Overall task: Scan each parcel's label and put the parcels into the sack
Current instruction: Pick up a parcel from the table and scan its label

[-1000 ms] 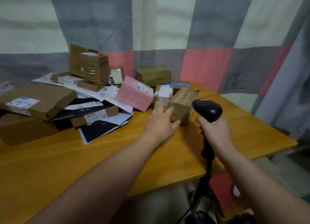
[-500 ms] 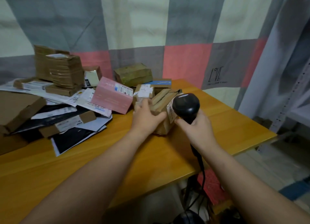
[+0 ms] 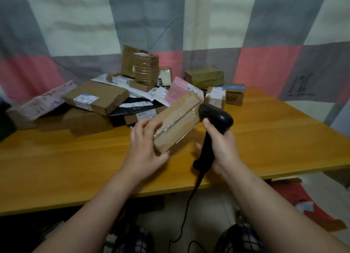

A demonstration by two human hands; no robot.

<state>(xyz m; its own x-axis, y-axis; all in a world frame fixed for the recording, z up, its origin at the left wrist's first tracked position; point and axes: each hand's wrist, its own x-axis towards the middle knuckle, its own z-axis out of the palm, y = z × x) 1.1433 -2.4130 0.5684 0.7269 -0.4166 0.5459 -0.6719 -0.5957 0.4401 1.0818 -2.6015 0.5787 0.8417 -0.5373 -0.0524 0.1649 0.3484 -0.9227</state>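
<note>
Head view gives us first a patchwork curtain (image 3: 170, 25) of grey, pale and pink squares across the whole upper half of the frame. Below it a wooden table (image 3: 274, 143) runs from the left edge to the right. A heap of parcels (image 3: 140, 93) covers the table's far left and centre: brown boxes, black and white mailers, a pink box and a tall tape-wound package at the back. At the left of the heap a flat brown box (image 3: 98, 99) lies tilted with its white label up. In the middle of the frame we see the taped brown parcel (image 3: 178, 120) held clear above the table, tilted so that its far end rises toward the upper right. The face turned to us shows no label. The left hand (image 3: 144, 146) grips its near end, with fingers curled over the top and thumb under the lower edge. The right hand (image 3: 223, 146) is wrapped tight round the handle of the black scanner (image 3: 214, 118), whose head sits right against the parcel's far right end. We cannot tell whether they touch. The scanner's cable (image 3: 189, 205) hangs down past the table edge toward the bottom of the frame. Right of the heap stands a small labelled box (image 3: 216, 99).
</note>
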